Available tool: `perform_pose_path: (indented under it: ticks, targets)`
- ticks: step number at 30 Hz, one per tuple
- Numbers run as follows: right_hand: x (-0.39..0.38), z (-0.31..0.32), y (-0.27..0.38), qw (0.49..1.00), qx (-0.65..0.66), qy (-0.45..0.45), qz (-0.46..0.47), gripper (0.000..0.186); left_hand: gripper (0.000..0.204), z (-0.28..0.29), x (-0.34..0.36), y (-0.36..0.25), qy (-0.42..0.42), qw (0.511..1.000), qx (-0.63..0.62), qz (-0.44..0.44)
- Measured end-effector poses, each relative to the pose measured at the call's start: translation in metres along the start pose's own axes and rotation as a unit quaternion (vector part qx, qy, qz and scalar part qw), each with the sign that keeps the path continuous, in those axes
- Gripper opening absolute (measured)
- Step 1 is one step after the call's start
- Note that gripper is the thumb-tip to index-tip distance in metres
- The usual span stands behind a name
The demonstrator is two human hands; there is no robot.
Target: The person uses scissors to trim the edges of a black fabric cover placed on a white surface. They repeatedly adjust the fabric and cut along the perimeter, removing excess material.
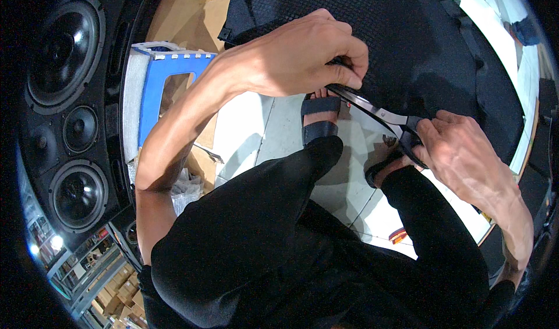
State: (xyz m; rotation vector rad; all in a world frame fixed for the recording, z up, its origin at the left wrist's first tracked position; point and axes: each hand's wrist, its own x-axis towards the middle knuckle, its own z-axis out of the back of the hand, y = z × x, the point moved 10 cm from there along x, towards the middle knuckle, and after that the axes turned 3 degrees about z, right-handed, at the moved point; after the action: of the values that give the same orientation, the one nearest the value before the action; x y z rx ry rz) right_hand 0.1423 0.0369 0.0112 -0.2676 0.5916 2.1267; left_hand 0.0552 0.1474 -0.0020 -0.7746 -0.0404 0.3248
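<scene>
A large black panel covered in textured cloth (pixel 407 43) lies in front of me, its near edge above my knees. My left hand (pixel 297 55) reaches over that edge, thumb and fingers closed in a pinch on the black cloth. Scissors (pixel 389 117) with dark handles are in my right hand (pixel 466 154), fingers wrapped through the loops. Their metal blades point left, with the tips just under my left fingertips. Whether the blades have cloth between them is hidden by the left hand.
At the left stands a tall black loudspeaker (pixel 80 128) with several round cones. Beside it are a blue box (pixel 152 93) and crumpled clear plastic wrap (pixel 187 188). Shelving with cardboard boxes (pixel 119 294) is at lower left. A small orange-red object (pixel 398 236) lies on the pale tiled floor (pixel 241 128).
</scene>
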Motion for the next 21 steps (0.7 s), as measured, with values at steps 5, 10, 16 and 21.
perform_pose_path:
  ticks: [5,10,16,21]
  targets:
    - [-0.002,-0.003,-0.006,0.997,0.053,0.032,-0.051,0.02,0.011,0.006,-0.004,0.002,-0.015,0.999,-0.036,0.026]
    - [-0.007,0.003,-0.007,0.994,0.051,0.047,-0.086,0.019,0.014,0.017,-0.006,0.013,-0.05,0.996,-0.052,0.055]
    - [-0.004,0.007,-0.008,0.994,0.066,0.032,-0.078,0.019,0.018,0.029,-0.023,0.022,-0.021,0.995,-0.041,0.085]
    - [-0.003,0.009,-0.005,0.995,0.037,0.036,-0.082,0.02,0.017,0.026,-0.025,0.015,-0.007,1.0,0.022,0.007]
